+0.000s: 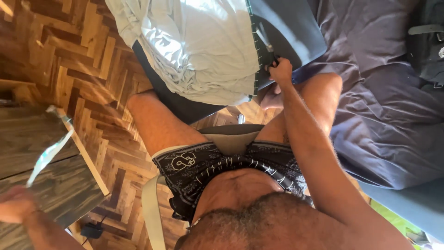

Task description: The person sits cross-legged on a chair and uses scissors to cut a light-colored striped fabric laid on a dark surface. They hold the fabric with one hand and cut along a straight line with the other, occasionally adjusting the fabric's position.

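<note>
Right hand (280, 70) closes its grip on dark suitcase (286, 32) edge; left hand (16, 203) fisted beside table (55, 185).

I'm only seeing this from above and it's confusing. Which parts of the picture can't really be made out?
- Right hand, head view: the fingers curl at the dark bag; the small thing they pinch is too small to name.
- Left hand: blurred, and the frame's left edge crops it.
- Dark bag: the pale cloth covers much of it.
- Black object on the wooden floor: too small to identify.
</note>
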